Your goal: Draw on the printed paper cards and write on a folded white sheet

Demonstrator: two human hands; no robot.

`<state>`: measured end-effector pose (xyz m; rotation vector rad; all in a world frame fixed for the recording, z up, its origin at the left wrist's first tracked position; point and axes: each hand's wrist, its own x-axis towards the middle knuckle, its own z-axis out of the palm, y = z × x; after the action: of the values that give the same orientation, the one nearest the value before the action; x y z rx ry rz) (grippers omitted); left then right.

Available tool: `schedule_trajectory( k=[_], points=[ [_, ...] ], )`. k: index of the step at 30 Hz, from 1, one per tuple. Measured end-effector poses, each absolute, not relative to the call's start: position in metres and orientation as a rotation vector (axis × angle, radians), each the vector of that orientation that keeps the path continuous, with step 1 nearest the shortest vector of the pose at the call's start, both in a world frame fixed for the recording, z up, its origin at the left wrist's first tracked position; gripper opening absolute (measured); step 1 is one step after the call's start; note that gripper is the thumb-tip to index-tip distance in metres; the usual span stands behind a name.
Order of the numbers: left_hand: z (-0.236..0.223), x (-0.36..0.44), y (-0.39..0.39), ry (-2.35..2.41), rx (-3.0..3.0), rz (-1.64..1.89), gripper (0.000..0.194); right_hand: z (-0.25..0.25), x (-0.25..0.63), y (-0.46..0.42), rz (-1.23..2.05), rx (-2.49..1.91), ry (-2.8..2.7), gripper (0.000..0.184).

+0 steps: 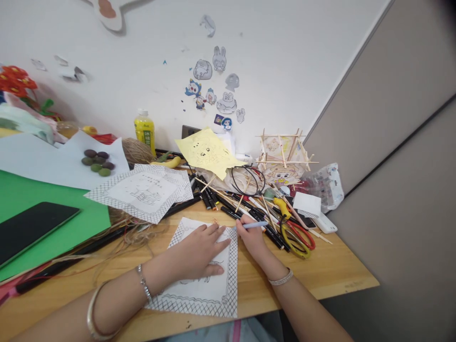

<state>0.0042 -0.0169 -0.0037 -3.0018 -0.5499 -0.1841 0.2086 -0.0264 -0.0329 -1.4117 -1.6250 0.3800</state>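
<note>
A white sheet of paper with a cross-hatched, wavy-lined border lies on the wooden table in front of me. My left hand rests flat on it, fingers spread, covering much of the inner drawing. Between the fingers of my right hand is a light-blue pen, held at the sheet's upper right corner. The pen's tip is hidden by my fingers. Just beyond my right hand lie several black markers and a pair of scissors with yellow and red handles.
Another bordered drawing lies at the upper left, near a black phone on green paper. Behind stand a yellow-green bottle and a stick-framed paper lantern. Thin sticks and a yellow paper drawing crowd the back.
</note>
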Motion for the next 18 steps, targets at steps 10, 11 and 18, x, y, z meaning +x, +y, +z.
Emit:
schedule_trajectory(
  k=[10, 11, 18],
  points=[
    [0.000, 0.005, -0.020, -0.627, -3.009, -0.096, 0.066, -0.029, 0.209, -0.029, 0.401, -1.425, -1.573, 0.029],
    [0.001, 0.006, -0.021, -0.629, -3.018, -0.093, 0.067, -0.030, 0.209, -0.029, 0.417, -1.415, -1.578, 0.029],
    [0.000, 0.009, -0.027, -0.633, -3.059, -0.128, 0.070, -0.032, 0.206, -0.030, 0.473, -1.384, -1.589, 0.030]
  ],
)
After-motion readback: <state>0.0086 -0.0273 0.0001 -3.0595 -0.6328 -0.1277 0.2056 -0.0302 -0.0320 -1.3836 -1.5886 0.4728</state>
